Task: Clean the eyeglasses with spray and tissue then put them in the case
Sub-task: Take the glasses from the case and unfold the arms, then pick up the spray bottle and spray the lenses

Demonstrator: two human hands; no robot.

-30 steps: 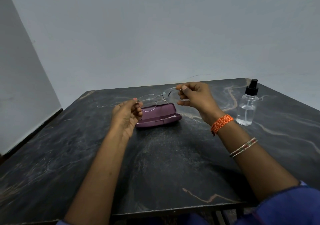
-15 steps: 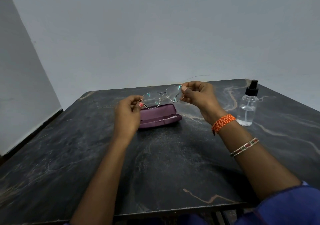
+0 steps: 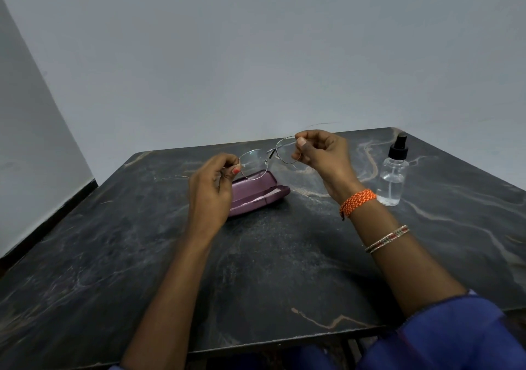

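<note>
Thin metal-rimmed eyeglasses (image 3: 269, 157) hang in the air above the far middle of the table, lenses facing me. My left hand (image 3: 212, 183) pinches their left end and my right hand (image 3: 321, 156) pinches the right rim. Just below and behind them lies the purple eyeglass case (image 3: 257, 191), partly hidden by my left hand; whether its lid is fully closed I cannot tell. A clear spray bottle (image 3: 394, 174) with a black pump top stands upright to the right of my right wrist. No tissue is in view.
The dark marbled table (image 3: 256, 270) stands against a grey wall, with a side wall at the left. Its front edge runs near my body, and its right edge falls away behind the bottle.
Both hands have lifted the eyeglasses a little higher above the case and turned them so the lenses face me more squarely. Bottle and case have stayed put.
</note>
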